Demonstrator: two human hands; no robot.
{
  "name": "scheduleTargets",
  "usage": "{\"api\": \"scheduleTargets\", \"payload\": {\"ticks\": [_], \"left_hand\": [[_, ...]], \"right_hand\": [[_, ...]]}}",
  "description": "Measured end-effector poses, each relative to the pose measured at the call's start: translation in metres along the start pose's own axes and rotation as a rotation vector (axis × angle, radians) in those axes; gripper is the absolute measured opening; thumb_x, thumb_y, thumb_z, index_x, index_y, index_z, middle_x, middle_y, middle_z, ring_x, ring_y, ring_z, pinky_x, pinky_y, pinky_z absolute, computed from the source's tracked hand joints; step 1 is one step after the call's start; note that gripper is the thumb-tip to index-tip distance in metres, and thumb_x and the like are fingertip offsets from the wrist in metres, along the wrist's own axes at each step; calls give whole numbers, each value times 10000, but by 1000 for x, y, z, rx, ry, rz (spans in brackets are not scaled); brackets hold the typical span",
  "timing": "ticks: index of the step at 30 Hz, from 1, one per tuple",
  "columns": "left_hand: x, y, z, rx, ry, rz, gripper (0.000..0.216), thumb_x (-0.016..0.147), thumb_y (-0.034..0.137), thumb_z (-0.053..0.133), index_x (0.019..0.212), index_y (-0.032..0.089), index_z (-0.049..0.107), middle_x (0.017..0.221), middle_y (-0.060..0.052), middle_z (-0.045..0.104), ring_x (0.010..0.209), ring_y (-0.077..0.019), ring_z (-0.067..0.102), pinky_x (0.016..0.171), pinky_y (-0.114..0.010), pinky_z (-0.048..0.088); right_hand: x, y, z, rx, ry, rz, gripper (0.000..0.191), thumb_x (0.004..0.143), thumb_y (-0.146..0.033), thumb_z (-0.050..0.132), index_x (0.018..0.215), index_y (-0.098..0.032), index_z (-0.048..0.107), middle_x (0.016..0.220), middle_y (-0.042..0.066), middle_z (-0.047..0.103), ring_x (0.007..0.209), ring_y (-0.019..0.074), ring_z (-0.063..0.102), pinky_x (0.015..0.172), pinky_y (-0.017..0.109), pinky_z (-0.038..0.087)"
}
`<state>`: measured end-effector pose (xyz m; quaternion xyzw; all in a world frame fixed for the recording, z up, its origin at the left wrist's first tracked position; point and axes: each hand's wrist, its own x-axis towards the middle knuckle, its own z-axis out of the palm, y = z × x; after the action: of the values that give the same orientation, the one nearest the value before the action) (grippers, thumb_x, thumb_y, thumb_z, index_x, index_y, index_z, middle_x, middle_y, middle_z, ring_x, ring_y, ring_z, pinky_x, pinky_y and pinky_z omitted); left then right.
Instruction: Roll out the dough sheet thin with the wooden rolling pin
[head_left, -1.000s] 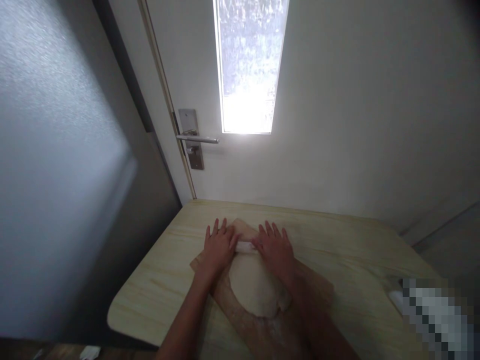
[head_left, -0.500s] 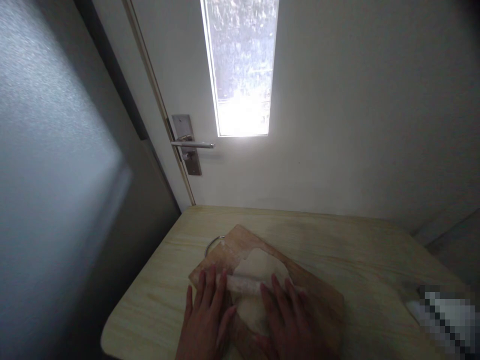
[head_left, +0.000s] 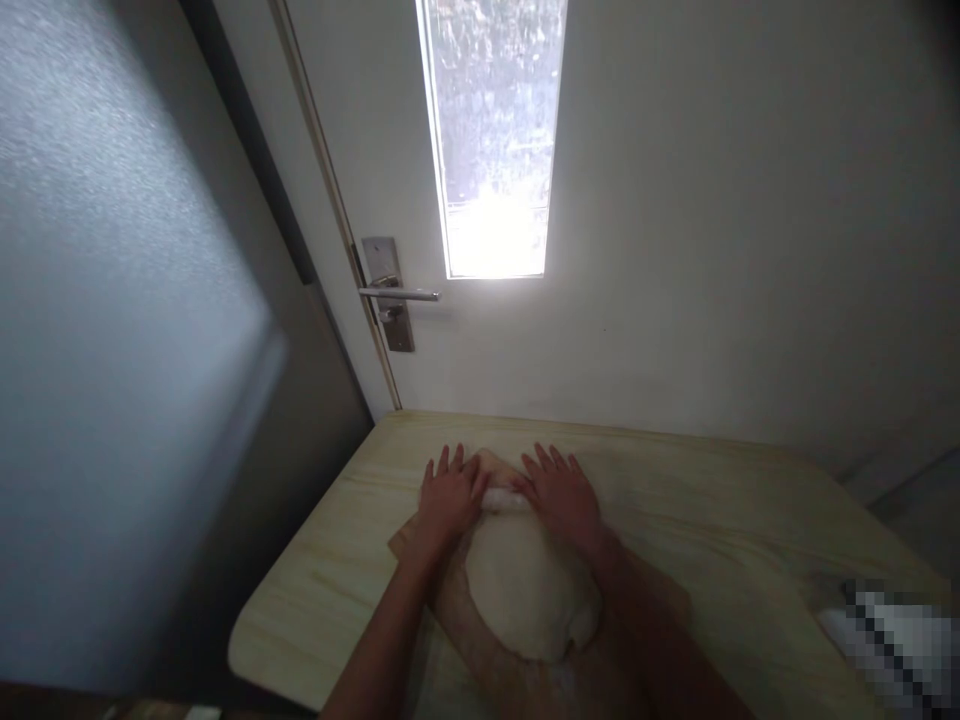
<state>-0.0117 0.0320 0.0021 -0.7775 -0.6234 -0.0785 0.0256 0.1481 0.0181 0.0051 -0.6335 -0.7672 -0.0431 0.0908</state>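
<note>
The left hand [head_left: 452, 495] and the right hand [head_left: 562, 490] lay palm down, well out in front of the body, at the far ends of two bare, stretched-out forearms that slanted inward from the bottom of the view. On both, the fingers were straight, slightly spread and pointing away from the person, the thumbs turned in toward each other; neither looked clamped, though the palms' undersides could not be seen. A pale rolling pin [head_left: 503, 499] ran crosswise in the gap between the two hands, its ends covered by them. On the near side of the hands, between the forearms, a round, flattened piece of dough [head_left: 525, 585] spread over a wooden board [head_left: 487, 660], with the pin at its far end and an uneven notch in its near edge toward the right forearm. The board sat askew on the table [head_left: 315, 580], one corner showing just beyond the gap between the hands, another left of the left forearm. Past the fingertips, behind the table, stood a white door [head_left: 675, 250] with a bright glass pane; its metal handle [head_left: 405, 294] was beyond and a little left of the left hand.
</note>
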Motion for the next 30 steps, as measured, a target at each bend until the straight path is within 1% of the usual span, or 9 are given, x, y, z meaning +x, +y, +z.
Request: {"api": "scheduleTargets", "payload": {"ticks": [3,7,10,12,15,20,23,26,30], "left_hand": [[-11,0,-1,-12,2,3,418,886,392,243,1198,235,471,1335,-66,384,1248,-272,286,976,-483,257],[-57,-1,2,-12,59,18,383,882,346,282,1192,227,473,1312,-59,419,1227,-260,326,985,-522,225],[-93,-6,9,10,141,67,412,866,357,327,1223,190,445,1303,-89,425,1225,-286,317,965,-531,262],[-104,-9,14,25,185,112,459,857,375,347,1258,161,406,1327,-107,387,1244,-305,275,953,-517,295],[-95,-10,13,44,159,115,450,861,387,333,1243,167,426,1340,-110,366,1238,-299,291,953,-520,293],[-41,-5,0,41,4,6,419,886,376,268,1226,206,444,1324,-80,398,1230,-271,320,981,-509,248],[-19,-4,-4,28,-30,-16,434,893,384,229,1236,209,430,1311,-82,417,1230,-280,318,965,-495,275],[-20,-4,-5,9,-30,-1,431,897,374,214,1209,205,458,1287,-77,447,1211,-273,351,959,-489,286],[-55,-3,1,-15,56,19,401,889,356,268,1208,206,459,1293,-65,443,1220,-257,338,977,-513,250]], "right_hand": [[-12,-5,0,15,9,3,465,877,-427,281,1152,-149,532,1293,137,429,1209,266,343,968,444,249],[-56,-12,6,54,75,-85,403,869,-403,334,1145,-183,529,1230,91,509,1142,226,433,993,436,241],[-89,-13,10,56,143,-125,447,841,-446,377,1182,-185,500,1254,83,486,1156,234,419,976,434,293],[-99,-11,11,58,151,-187,477,839,-462,367,1218,-188,464,1287,73,449,1177,230,397,958,426,326],[-88,-6,9,71,110,-211,486,857,-438,334,1265,-184,404,1329,61,392,1206,218,359,968,428,316],[-32,-6,6,76,74,-79,451,868,-435,307,1210,-193,474,1329,67,391,1236,240,305,1004,487,199],[-10,-8,4,66,44,-32,453,874,-420,302,1188,-156,496,1320,111,398,1230,245,316,1001,471,196],[-12,-10,2,70,31,-29,431,877,-404,308,1131,-146,541,1267,120,464,1193,244,374,997,460,212],[-52,-13,2,106,88,-73,397,874,-370,339,1107,-127,549,1166,111,558,1104,219,474,1005,433,235]]}}
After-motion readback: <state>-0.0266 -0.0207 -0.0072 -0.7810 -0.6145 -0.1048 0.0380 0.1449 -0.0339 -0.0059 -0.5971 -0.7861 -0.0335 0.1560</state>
